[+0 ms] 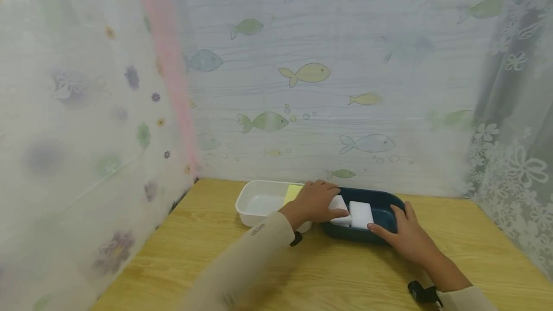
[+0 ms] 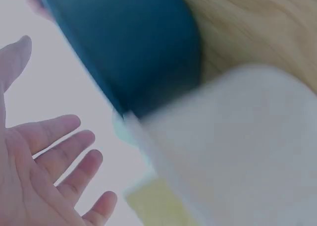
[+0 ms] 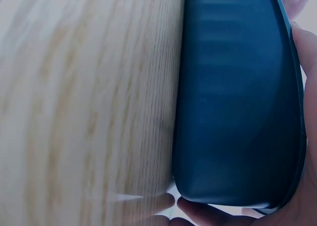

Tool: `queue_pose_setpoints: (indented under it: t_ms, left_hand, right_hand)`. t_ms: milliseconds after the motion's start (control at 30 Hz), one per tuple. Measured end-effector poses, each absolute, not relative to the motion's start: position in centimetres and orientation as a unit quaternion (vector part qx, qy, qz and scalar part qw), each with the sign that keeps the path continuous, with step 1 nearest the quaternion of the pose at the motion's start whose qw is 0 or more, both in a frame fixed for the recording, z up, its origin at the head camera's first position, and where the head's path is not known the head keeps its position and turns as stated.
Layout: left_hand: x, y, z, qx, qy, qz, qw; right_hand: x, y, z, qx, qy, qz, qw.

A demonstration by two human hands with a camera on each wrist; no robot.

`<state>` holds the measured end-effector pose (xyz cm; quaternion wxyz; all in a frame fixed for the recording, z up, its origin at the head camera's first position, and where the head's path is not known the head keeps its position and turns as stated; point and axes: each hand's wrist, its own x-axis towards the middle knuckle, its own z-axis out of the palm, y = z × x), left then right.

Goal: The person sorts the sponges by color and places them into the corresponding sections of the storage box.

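Note:
My left hand [image 1: 315, 201] hovers where the white bin [image 1: 247, 216] meets the dark blue bin [image 1: 356, 235]. Its fingers are spread and hold nothing in the left wrist view. Inside the blue bin lie two white foam-like blocks [image 1: 361, 215], the left one partly hidden by my left thumb. A yellow piece [image 1: 293, 193] sits at the right end of the white bin, partly behind my left hand. My right hand [image 1: 410, 236] grips the right end of the blue bin, thumb at the front rim and fingers around the far corner.
Both bins stand side by side on a wood-grain table [image 1: 345, 277]. Close behind them hangs a curtain [image 1: 302, 143] printed with fish. A flowered curtain [image 1: 86, 157] borders the left side, and a lacy one [image 1: 518, 167] the right.

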<state>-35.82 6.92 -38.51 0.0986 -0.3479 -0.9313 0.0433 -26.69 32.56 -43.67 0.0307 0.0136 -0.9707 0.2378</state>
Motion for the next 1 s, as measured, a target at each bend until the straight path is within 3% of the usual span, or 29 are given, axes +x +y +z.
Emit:
queue_pose_setpoints:
  t_ms: [300, 533, 800, 1000]
  left_hand:
    - [-35.2, -4.3, -37.3, -0.305, -0.943, 0.005, 0.130]
    - [-35.8, -10.9, -37.6, -0.236, -0.964, -0.038, 0.114]
    - [-35.5, -13.8, -40.3, -0.205, -0.972, -0.110, 0.004]
    - [-35.0, -14.2, -41.2, -0.203, -0.971, -0.129, 0.018]
  right_hand:
    - [-26.5, 33.0, -43.5, 0.005, -0.975, 0.219, 0.015]
    - [-26.7, 34.4, -43.4, 0.011, -0.975, 0.219, 0.032]
    - [-26.9, 34.9, -43.2, 0.024, -0.973, 0.227, 0.027]
    - [-27.0, 34.9, -43.3, 0.027, -0.974, 0.221, 0.027]
